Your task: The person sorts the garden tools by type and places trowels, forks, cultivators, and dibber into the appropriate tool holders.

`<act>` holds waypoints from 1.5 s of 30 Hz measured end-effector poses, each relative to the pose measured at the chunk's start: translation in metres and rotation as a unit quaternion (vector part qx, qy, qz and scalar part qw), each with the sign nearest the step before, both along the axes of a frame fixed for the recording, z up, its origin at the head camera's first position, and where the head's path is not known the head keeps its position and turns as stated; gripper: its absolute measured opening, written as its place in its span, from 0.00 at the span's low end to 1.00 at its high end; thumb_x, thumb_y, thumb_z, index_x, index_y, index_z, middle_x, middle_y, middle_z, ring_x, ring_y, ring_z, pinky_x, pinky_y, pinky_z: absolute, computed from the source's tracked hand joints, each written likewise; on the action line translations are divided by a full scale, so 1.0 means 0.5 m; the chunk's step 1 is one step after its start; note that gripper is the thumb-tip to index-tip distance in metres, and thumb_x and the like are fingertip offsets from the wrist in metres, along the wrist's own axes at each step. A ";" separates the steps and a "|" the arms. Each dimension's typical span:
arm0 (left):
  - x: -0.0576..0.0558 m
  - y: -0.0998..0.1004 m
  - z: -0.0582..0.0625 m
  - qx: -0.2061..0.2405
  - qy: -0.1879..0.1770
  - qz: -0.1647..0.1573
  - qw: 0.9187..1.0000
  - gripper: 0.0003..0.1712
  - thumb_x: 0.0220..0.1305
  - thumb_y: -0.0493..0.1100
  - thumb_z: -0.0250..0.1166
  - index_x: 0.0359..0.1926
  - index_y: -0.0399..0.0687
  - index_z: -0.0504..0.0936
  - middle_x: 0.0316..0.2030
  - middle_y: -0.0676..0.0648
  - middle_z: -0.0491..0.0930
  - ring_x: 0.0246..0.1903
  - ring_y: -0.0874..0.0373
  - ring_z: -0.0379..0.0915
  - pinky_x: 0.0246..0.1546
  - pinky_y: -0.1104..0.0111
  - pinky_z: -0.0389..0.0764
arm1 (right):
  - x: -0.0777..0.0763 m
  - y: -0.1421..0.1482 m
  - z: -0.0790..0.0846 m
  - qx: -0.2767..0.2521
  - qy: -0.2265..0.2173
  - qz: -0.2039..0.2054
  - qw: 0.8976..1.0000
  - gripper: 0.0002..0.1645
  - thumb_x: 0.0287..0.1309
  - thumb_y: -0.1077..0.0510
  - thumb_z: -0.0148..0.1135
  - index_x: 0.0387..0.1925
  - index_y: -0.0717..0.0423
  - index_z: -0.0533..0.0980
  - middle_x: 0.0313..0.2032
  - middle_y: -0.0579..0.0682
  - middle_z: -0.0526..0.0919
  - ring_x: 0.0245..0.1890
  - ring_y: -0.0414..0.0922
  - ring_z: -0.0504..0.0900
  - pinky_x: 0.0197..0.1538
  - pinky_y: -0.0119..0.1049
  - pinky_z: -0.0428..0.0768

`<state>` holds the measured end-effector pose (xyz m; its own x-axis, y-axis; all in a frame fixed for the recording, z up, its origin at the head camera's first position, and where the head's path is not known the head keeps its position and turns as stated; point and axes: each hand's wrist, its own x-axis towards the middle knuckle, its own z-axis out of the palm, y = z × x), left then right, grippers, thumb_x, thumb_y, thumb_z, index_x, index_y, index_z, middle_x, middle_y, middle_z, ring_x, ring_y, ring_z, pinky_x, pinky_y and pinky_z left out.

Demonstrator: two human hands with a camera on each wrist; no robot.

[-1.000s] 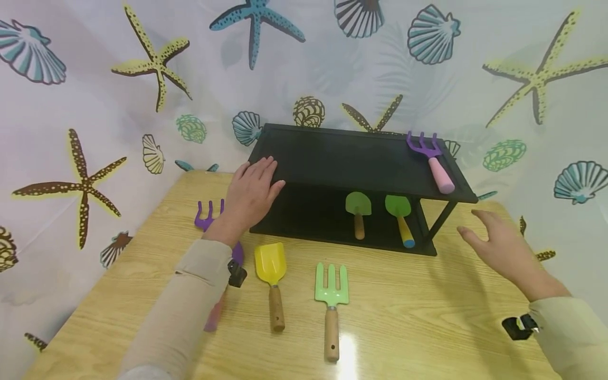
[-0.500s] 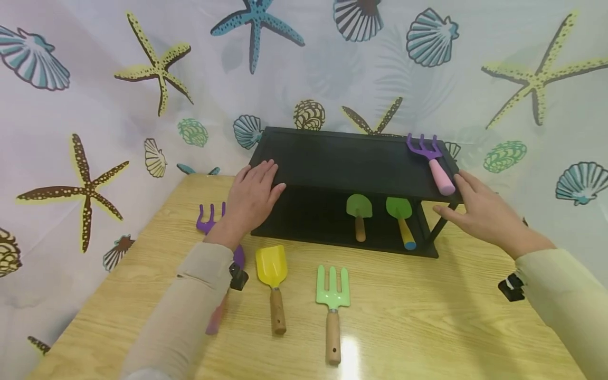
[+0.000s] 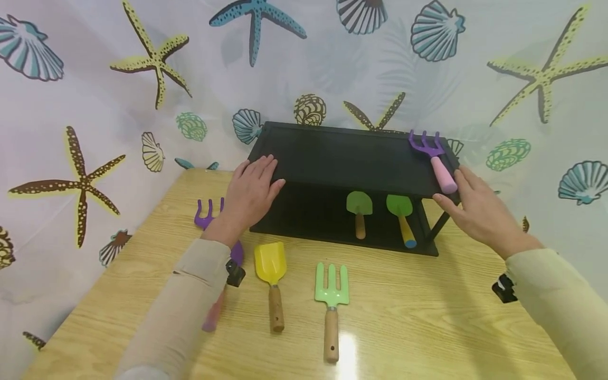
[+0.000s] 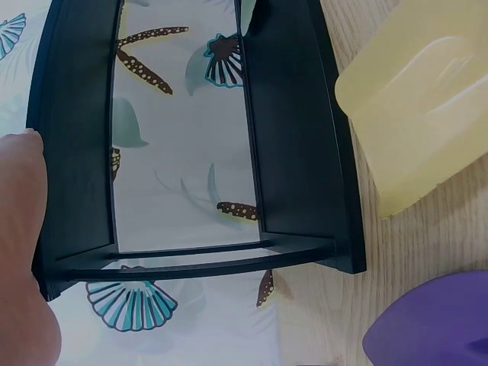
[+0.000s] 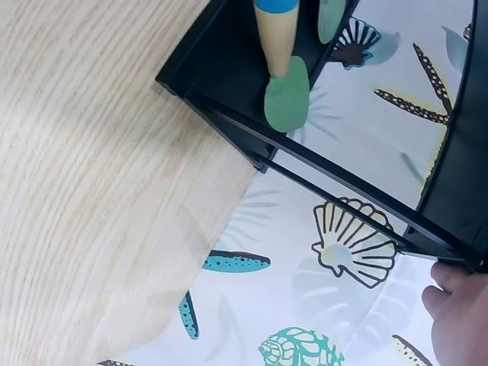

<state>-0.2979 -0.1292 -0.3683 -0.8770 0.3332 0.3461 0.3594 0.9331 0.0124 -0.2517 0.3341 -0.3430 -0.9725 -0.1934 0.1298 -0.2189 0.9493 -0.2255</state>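
My left hand point(image 3: 252, 192) and right hand point(image 3: 482, 214) touch opposite ends of the black shelf point(image 3: 342, 161) standing between them on the desk point(image 3: 404, 311), fingers extended, unclenched; a pink-handled rake point(image 3: 441, 171) lies beside my right fingers

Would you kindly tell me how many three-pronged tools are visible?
3: a purple rake on the upper shelf, a green fork on the table, and a second purple rake farther left, partly hidden by the left arm.

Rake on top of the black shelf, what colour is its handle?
The handle is pink, best seen in the head view.
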 end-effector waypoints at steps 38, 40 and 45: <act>0.107 0.065 0.044 0.070 0.077 -0.119 0.987 0.30 0.73 0.50 0.55 0.71 0.44 0.66 0.72 0.43 0.65 0.76 0.47 0.52 0.78 0.50 0.49 | -0.002 -0.002 -0.018 -0.016 0.044 -0.019 0.999 0.56 0.69 0.30 0.42 0.76 0.70 0.41 0.76 0.70 0.42 0.75 0.70 0.47 0.73 0.67 0.51; 0.120 0.074 0.044 0.078 0.077 -0.137 0.984 0.31 0.73 0.49 0.55 0.71 0.43 0.66 0.72 0.43 0.65 0.76 0.47 0.52 0.77 0.50 0.51 | -0.002 -0.001 -0.018 -0.013 0.044 -0.019 0.999 0.56 0.69 0.30 0.42 0.76 0.70 0.41 0.76 0.70 0.43 0.75 0.70 0.47 0.73 0.66 0.51; 0.148 0.094 0.034 0.110 0.083 -0.182 0.973 0.30 0.72 0.46 0.57 0.71 0.40 0.66 0.71 0.41 0.67 0.73 0.46 0.58 0.75 0.52 0.59 | -0.003 -0.001 -0.018 -0.009 0.043 -0.020 0.999 0.57 0.69 0.29 0.42 0.76 0.70 0.42 0.76 0.70 0.43 0.75 0.69 0.47 0.74 0.66 0.51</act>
